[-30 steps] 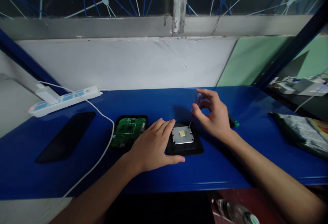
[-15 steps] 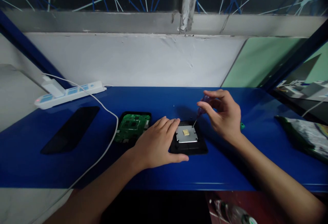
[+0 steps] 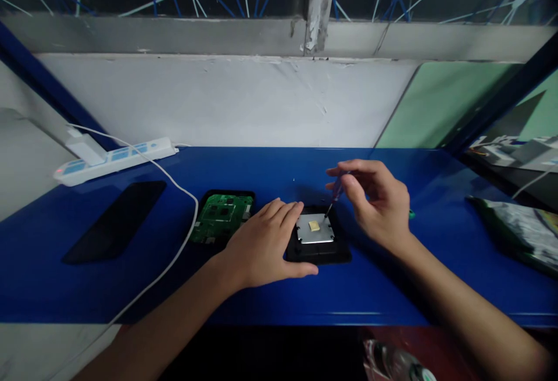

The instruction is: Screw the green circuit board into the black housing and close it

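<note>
A black plastic cover [image 3: 325, 255] lies on the blue tabletop with a silver metal plate [image 3: 317, 236] on it. A small yellowish square pad [image 3: 314, 225] sits on the plate. My left hand [image 3: 265, 244] rests flat along the cover's left side, fingers stretched and thumb apart near its front edge. Between thumb and fingers, my right hand [image 3: 377, 203] grips a screwdriver [image 3: 337, 188] with a translucent purple handle. Its thin shaft slants down to the plate's upper right corner, the tip at or very near a screw spot. A green circuit board [image 3: 221, 215] in a black housing lies left of my left hand.
A dark phone-like slab [image 3: 115, 222] lies on the left, beside a white cable [image 3: 174, 259] running from a power strip [image 3: 115, 161]. On the right is a shiny bag [image 3: 518, 227]. A small green object [image 3: 411, 214] is mostly hidden behind my right wrist.
The view has shifted slightly. My right hand has turned the screwdriver from nearly upright to a slant, its tip staying at the plate's upper right corner. My left hand stays on the cover.
</note>
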Demonstrator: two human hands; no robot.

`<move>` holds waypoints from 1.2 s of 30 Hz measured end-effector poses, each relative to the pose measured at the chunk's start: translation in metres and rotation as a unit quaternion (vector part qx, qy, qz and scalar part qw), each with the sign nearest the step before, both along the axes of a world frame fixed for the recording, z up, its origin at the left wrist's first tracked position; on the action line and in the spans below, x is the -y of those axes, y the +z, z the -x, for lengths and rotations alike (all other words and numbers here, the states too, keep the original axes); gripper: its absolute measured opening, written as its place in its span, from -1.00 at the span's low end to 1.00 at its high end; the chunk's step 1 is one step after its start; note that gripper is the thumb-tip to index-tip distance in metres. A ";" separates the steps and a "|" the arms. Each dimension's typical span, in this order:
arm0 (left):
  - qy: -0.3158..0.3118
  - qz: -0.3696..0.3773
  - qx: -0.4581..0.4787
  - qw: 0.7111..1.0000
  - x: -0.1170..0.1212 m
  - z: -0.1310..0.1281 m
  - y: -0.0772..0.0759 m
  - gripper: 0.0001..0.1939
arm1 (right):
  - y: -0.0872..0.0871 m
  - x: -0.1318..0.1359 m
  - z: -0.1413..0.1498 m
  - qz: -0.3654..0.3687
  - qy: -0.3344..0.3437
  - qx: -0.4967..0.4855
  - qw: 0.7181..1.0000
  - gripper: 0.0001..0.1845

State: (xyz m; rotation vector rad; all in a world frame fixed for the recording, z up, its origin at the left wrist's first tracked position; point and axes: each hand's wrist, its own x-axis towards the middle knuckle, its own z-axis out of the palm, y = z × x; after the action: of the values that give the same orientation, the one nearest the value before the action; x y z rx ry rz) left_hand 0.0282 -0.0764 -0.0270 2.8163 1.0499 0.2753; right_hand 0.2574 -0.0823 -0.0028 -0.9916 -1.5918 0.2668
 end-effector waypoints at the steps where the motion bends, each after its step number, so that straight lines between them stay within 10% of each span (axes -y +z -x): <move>1: 0.001 0.001 -0.001 1.000 0.000 0.000 0.000 0.13 | -0.001 -0.001 0.000 -0.007 0.003 0.003 1.000 -0.75; 36: -0.014 0.002 0.010 1.000 0.001 -0.001 0.003 0.05 | -0.003 -0.007 -0.001 -0.016 -0.059 0.023 0.998 -0.71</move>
State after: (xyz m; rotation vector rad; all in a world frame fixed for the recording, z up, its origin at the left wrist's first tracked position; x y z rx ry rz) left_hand 0.0288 -0.0773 -0.0236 2.8164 1.0051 0.2981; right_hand 0.2589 -0.0754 -0.0057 -1.0683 -1.5675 0.1376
